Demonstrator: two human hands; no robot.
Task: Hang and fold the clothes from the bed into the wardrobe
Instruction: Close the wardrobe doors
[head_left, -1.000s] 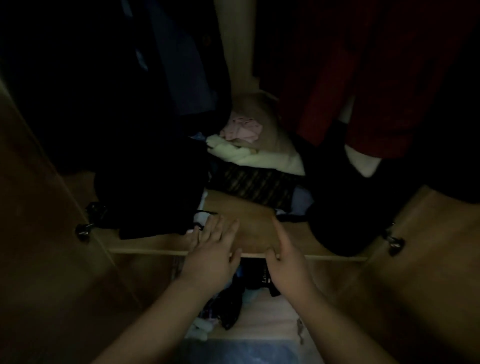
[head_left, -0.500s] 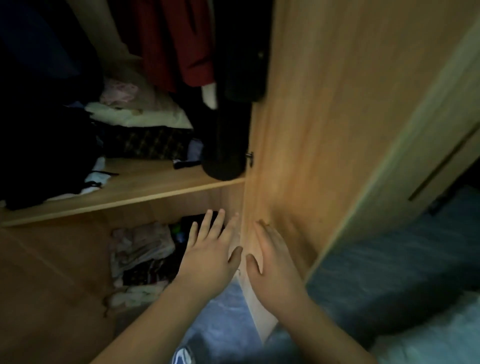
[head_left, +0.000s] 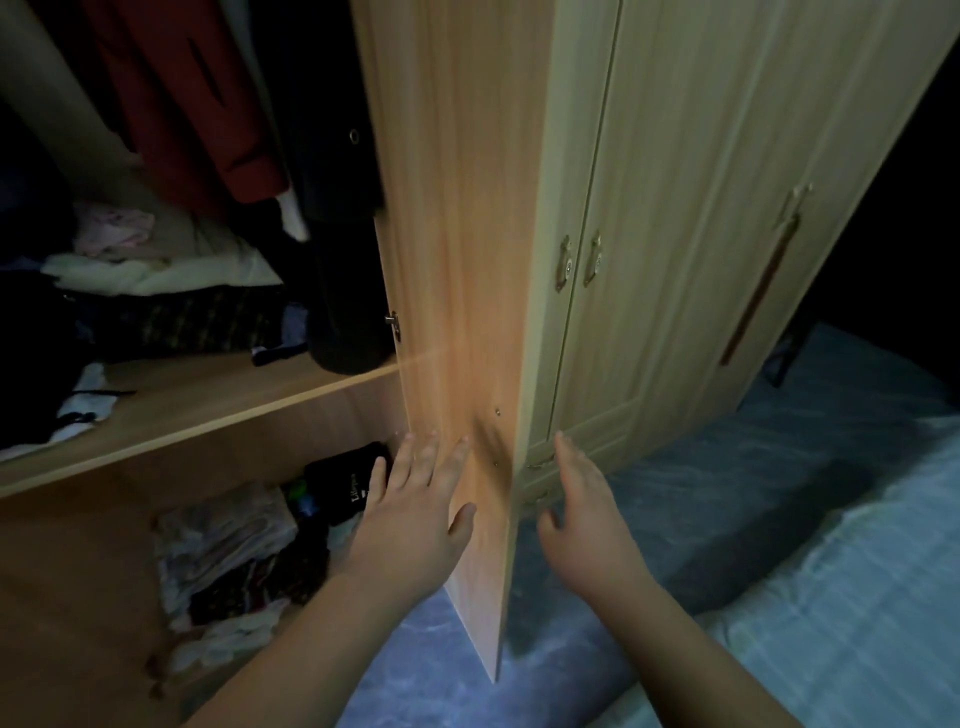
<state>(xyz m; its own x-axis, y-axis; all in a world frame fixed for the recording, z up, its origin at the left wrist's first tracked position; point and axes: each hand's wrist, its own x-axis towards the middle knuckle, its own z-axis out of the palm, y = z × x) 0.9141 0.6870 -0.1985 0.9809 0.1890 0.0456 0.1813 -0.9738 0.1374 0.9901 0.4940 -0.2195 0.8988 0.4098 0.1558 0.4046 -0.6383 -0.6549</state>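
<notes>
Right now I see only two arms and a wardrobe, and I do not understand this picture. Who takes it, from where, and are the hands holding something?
No machine is here. A person wears a camera on the head, so the single view looks forward and down at that person's own arms. The left hand lies flat, fingers straight, on the inner face of the open wardrobe door. The right hand is open on the door's other side, beside its edge; whether it touches is unclear. Neither hand holds anything. Inside, a red garment hangs above a shelf bearing folded clothes. More clothes lie in the lower compartment. At the right is the bed.
</notes>
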